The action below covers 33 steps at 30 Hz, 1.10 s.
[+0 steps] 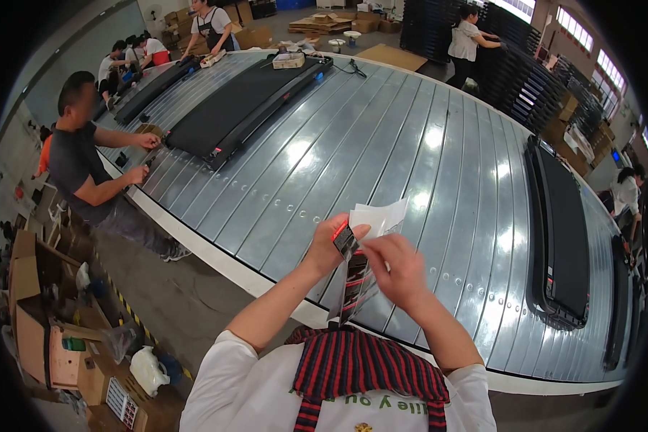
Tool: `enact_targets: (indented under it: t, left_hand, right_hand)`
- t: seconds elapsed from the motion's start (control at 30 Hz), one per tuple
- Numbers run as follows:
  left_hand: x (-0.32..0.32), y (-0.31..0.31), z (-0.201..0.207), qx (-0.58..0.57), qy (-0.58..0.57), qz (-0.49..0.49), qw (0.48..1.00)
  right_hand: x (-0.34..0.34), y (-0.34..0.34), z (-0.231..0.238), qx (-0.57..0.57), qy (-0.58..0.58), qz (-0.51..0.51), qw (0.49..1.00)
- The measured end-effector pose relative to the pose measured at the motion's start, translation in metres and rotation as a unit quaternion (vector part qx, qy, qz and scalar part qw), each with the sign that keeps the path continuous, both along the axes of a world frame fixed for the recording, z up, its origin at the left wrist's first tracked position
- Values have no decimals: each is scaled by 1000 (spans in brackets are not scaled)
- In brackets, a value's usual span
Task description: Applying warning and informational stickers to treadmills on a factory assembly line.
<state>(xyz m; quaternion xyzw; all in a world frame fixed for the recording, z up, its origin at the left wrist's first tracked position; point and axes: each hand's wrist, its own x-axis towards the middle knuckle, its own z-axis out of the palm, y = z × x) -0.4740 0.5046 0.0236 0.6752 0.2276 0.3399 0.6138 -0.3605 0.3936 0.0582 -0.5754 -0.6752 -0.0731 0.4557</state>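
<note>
In front of my chest, over the near edge of the slatted metal table, my left hand [324,248] is closed on a sheaf of labels [356,284]. Black, red and white print shows on the strips hanging below my fingers. White and clear sheets [373,217] stick up above the thumb, and a small black-and-red label [344,239] lies over the left fingers. My right hand [402,272] is pinched against the right edge of the sheaf, thumb and forefinger together. What exactly lies between those fingertips is too small to make out.
The slatted table [353,137] curves around me. A long flat black machine [248,101] lies at left, another [563,237] at right. A person in a dark shirt [86,155] works at the left edge. Cardboard boxes [36,338] stand on the floor, lower left.
</note>
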Motion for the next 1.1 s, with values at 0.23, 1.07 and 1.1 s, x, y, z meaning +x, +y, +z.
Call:
enact_targets:
  t: [0.23, 1.07, 1.1]
  left_hand:
    - [-8, 0, -3, 168, -34, -49, 984]
    - [-131, 47, 0, 230, 11, -63, 971]
    - [-137, 50, -1, 197, 22, -75, 977]
  right_hand:
    - [-4, 5, 7, -67, 92, 55, 992]
    - [-78, 38, 19, -129, 11, 55, 990]
    - [-82, 41, 16, -113, 22, 61, 991]
